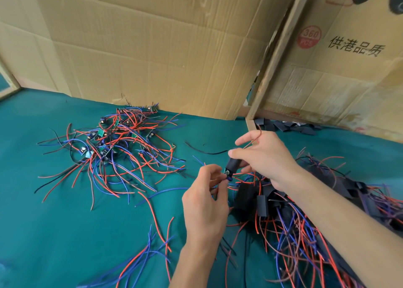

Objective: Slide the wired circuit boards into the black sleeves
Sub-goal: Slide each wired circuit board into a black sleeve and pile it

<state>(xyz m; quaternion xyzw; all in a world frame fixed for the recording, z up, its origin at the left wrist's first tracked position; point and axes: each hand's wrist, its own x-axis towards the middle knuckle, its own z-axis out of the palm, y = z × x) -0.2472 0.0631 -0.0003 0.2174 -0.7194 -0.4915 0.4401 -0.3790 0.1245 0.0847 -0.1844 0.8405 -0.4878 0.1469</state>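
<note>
Teal cloth-covered bench (65,233), brown corrugated cardboard sheets (152,47) standing along its far edge. Left of the hands: loose heap of small green circuit boards with red, blue and black wires (115,143), unsleeved, lying on the bench. Centre: left hand (206,200), fingers curled, pinching the near end of one wired green circuit board (227,175) by its wires and edge; the board's tip sits at the mouth of a short black tube sleeve (234,164). Just right of that, right hand (266,156) pinches the sleeve between thumb and index finger, other fingers fanned out, and a red lead wire (256,140) runs out of the sleeve's far end over those fingers. Board looks only partly in, so the step in hand is likely the push-through. To do it well: keep the sleeve mouth rounded rather than squashed flat, line the board up with the tube's axis, feed the leading wires through first, then push with the left hand while the right hand draws the red lead taut. Watch for tall parts on the board snagging the sleeve lip. Right of the hands: dark pile of sleeved boards and trailing wires (305,211). Far right of the hands, at the cardboard's foot: spare flat black sleeves (290,126).
</note>
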